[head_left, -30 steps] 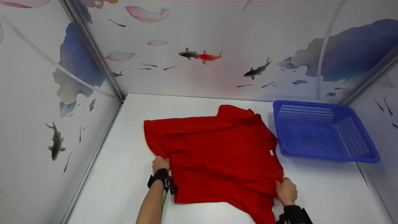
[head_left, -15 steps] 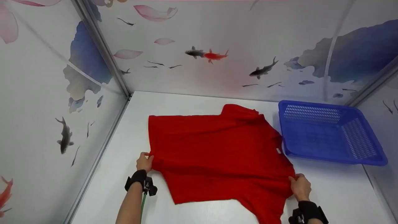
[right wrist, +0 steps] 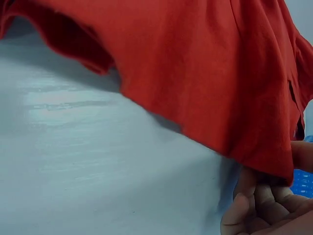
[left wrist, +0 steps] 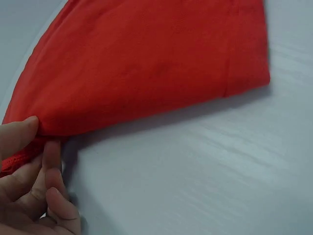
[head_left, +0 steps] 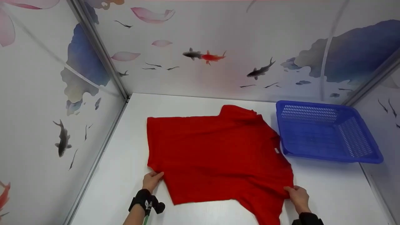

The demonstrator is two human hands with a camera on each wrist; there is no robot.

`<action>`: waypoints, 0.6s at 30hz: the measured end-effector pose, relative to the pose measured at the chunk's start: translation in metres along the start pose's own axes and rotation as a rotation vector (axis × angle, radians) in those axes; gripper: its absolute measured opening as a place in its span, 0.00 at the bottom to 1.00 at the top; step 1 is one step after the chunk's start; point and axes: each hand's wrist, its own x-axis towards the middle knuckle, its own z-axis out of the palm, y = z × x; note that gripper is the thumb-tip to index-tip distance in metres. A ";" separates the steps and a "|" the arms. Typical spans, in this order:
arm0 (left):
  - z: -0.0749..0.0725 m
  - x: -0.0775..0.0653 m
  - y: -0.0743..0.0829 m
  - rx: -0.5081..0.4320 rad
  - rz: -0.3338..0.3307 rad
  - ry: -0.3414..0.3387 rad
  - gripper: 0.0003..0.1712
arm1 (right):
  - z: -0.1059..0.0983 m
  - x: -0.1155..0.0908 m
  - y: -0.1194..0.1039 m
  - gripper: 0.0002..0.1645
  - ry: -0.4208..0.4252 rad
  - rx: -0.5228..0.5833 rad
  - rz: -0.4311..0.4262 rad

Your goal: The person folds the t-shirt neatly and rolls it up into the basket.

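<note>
The red shirt (head_left: pixel 215 150) lies just left of the blue basket (head_left: pixel 328 158); your left hand (head_left: pixel 152 181) pinches its edge farther from the basket; your right hand (head_left: pixel 299 198) pinches its nearer edge, probably to pull it flat.

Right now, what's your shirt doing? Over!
Left hand and right hand pinching edges of red shirt. Shirt spread on white table, slightly wrinkled. Blue basket beside it.

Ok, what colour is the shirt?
The shirt is plain red, apart from a small white tag; the head view shows it best.
</note>
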 end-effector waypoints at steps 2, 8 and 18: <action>0.000 0.000 0.003 0.007 0.040 0.035 0.13 | 0.000 -0.001 0.000 0.24 0.012 -0.023 -0.032; -0.011 -0.005 0.001 0.051 0.113 0.119 0.09 | -0.002 -0.006 0.004 0.24 0.038 -0.158 -0.144; -0.053 -0.019 -0.030 0.232 0.067 0.046 0.15 | -0.002 -0.010 0.022 0.23 -0.020 -0.179 -0.159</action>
